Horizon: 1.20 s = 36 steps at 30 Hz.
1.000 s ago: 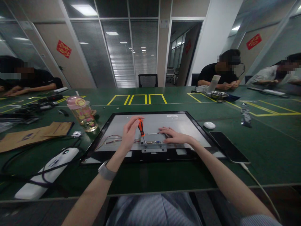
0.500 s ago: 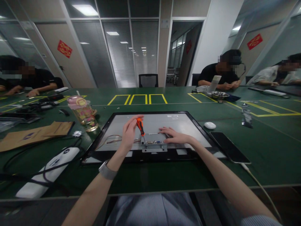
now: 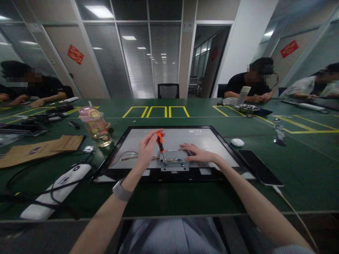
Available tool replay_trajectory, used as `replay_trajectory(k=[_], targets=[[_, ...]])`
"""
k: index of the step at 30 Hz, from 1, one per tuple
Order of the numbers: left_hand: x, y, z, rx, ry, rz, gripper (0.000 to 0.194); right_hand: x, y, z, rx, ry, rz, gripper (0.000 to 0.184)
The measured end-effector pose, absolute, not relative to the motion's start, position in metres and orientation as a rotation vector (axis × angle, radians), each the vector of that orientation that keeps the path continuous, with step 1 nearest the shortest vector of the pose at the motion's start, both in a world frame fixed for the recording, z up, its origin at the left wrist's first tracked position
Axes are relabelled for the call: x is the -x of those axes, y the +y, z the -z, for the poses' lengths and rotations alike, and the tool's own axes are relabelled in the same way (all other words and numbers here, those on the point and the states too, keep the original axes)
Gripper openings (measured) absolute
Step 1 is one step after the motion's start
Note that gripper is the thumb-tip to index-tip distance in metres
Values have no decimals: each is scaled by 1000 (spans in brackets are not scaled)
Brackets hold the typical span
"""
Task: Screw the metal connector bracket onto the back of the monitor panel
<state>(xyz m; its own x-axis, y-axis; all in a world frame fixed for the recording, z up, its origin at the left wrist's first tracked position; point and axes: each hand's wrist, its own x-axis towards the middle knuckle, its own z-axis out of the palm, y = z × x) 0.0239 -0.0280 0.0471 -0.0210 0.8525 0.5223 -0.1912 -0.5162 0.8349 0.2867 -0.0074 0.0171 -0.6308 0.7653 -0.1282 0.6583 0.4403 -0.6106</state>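
Observation:
My left hand (image 3: pixel 147 147) is closed round the orange and black handle of a screwdriver (image 3: pixel 160 142). The screwdriver stands nearly upright, its tip at the left end of a small metal bracket with connector ports (image 3: pixel 175 163). My right hand (image 3: pixel 198 152) lies with fingers spread, resting at the right side of that bracket; something dark shows under its fingers, too hidden to name. Beneath both hands a flat display panel (image 3: pixel 169 135) lies back side up, silver-grey with a black frame. Thin wires (image 3: pixel 127 155) run along its left part to the bracket.
Left of the panel are a pink-lidded drink bottle (image 3: pixel 96 127), brown paper envelopes (image 3: pixel 39 151) and a white power strip (image 3: pixel 57 192) with black cables. On the right lie a white earbud case (image 3: pixel 237 142) and a phone (image 3: pixel 259 167) on a cable. Other people sit across the table.
The camera view has shifted slightly. Both hands and the screwdriver keep nearly the same place at the bracket.

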Motion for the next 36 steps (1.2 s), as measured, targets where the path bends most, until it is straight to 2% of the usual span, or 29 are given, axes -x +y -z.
replay_trajectory(k=[6, 12, 18, 23, 27, 33, 36], targets=[[-25, -28, -47, -1525, 811, -1701, 17, -286, -9, -18, 1276, -2504, -968, 72], [-25, -28, -47, -1522, 778, -1652, 23, -287, -7, -15, 1265, -2522, -943, 71], [-23, -28, -48, -1616, 830, -1748, 12, -288, -6, -15, 1260, -2512, -946, 70], [-25, -29, -48, -1514, 703, -1688, 27, -287, -7, -16, 1259, -2521, -936, 70], [-25, -30, -47, -1503, 730, -1643, 31, -288, -7, -14, 1255, -2516, -935, 70], [-24, -30, -48, -1660, 795, -1738, 14, -288, -5, -14, 1243, -2522, -938, 73], [-24, -30, -49, -1659, 804, -1753, 13, -287, -7, -15, 1247, -2508, -942, 71]])
